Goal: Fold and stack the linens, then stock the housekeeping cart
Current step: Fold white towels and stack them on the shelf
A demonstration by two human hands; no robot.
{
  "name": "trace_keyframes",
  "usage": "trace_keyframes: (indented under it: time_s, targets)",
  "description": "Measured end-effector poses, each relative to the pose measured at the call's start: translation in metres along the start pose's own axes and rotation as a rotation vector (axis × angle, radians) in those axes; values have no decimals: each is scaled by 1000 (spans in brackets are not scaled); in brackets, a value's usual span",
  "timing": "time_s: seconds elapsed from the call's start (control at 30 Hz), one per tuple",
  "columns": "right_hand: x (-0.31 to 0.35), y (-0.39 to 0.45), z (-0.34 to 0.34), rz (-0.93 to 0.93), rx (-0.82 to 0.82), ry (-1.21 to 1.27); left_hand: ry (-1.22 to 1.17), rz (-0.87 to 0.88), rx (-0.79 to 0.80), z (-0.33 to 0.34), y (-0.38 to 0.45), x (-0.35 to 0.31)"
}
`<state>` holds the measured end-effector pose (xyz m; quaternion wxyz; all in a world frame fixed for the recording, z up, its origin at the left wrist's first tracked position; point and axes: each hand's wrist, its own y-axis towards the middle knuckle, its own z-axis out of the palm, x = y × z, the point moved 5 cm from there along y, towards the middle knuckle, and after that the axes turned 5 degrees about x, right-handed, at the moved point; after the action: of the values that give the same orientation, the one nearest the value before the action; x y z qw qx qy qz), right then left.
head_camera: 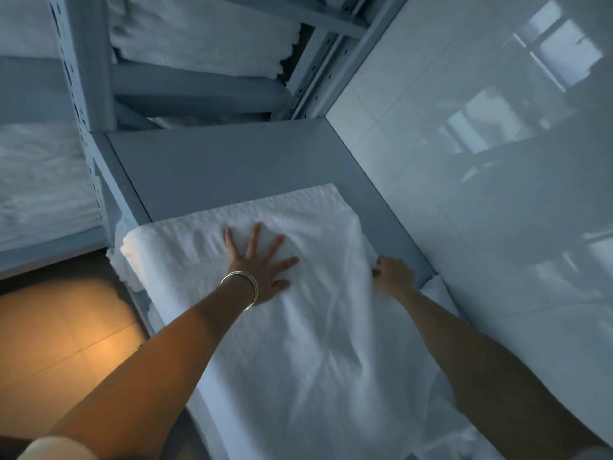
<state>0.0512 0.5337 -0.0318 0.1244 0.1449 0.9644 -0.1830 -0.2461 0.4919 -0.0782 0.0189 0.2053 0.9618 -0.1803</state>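
Left hand: the left hand [257, 267] lies flat, fingers spread, pressing on a white towel [298, 310]; open grip.
Right hand: the right hand [393, 273] pinches the towel's right edge; fingers curled on the cloth.
Towel: spread over a grey metal shelf [232, 161] beside a glossy tiled wall [481, 161].
Wrist: silver bangles [243, 287].
Background: folded white linens [199, 31] on upper racks.
Writing: none legible.

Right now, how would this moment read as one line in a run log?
step: smoothing towel | left hand: flat on white towel | right hand: grips towel's right edge | place: grey shelf
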Motion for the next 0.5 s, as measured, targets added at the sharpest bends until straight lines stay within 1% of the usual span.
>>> trace_keyframes:
  time_s: [0.03,0.07,0.13,0.17,0.2,0.23,0.27,0.3,0.33,0.37,0.4,0.43,0.5]
  targets:
    - [-12,2,-5,59,-47,-63,-2,0,-1,0,0,0]
    - [-26,3,-8,125,-49,-79,-3,-1,-6,0,-1,0]
    - [-50,6,-6,193,21,-37,0,-7,-16,2,-1,1]
    - [-55,6,-4,177,48,-14,3,-8,-17,1,-1,2]
    - [-54,2,-3,126,30,-6,5,-7,-14,1,-1,2]
    - [-47,-5,-3,35,-32,-3,3,-6,-14,0,-2,2]
    - [-37,-16,-3,-86,-103,9,0,-3,-19,-1,-2,1]
    - [-27,-29,-1,-226,-139,13,-1,-1,-28,0,-2,1]
    - [-19,-43,6,-381,-135,-17,2,-1,-36,0,-2,1]
    - [-16,-57,15,-496,-105,-64,6,-1,-39,0,-2,2]
    - [-22,-66,22,-531,-80,-99,14,-4,-36,0,-2,2]
    - [-36,-68,27,-485,-76,-86,23,-13,-28,0,-2,2]
    - [-78,-68,26,-281,-122,69,35,-54,-11,-1,-5,-1]
